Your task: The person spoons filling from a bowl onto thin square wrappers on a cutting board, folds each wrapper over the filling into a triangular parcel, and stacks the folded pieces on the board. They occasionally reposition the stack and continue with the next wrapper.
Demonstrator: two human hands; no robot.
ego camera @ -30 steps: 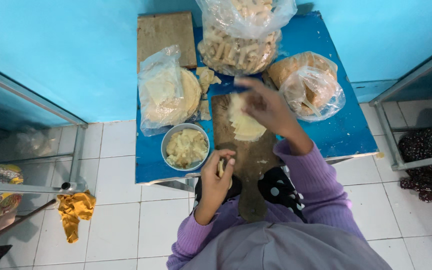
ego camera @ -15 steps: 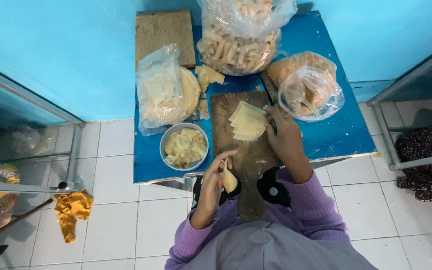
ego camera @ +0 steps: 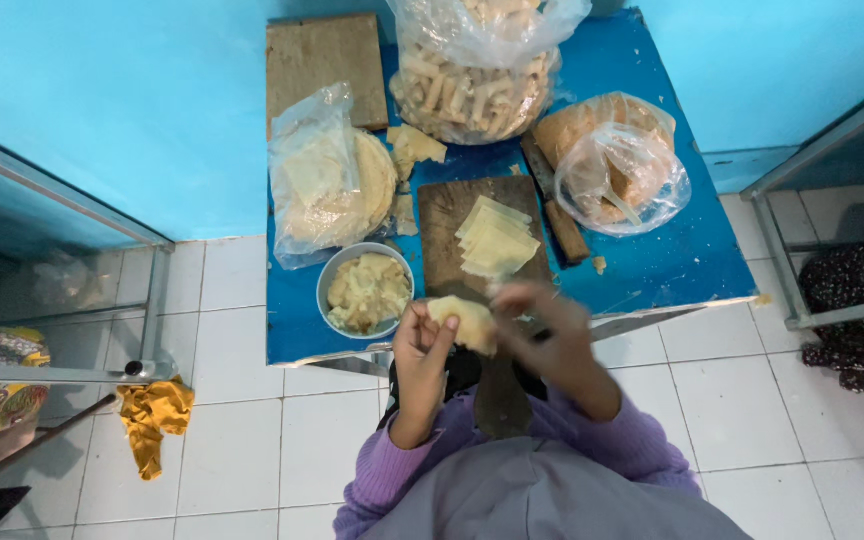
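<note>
While a second ago our right hand [ego camera: 552,335] rested on the wrapper stack [ego camera: 497,237], it has now come back to meet our left hand [ego camera: 420,345], so folding has begun. Both hands curl partly closed around one pale wrapper [ego camera: 465,322], held between them. Just left sits the filling bowl [ego camera: 364,291]; beyond lie the cutting board [ego camera: 442,215] and blue bench [ego camera: 672,265].

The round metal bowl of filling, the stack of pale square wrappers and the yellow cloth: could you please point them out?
Round metal bowl [ego camera: 330,283], head view, left rim.
Stack of pale square wrappers [ego camera: 497,240], head view, top sheet.
Yellow cloth [ego camera: 155,413], head view, middle fold.
</note>
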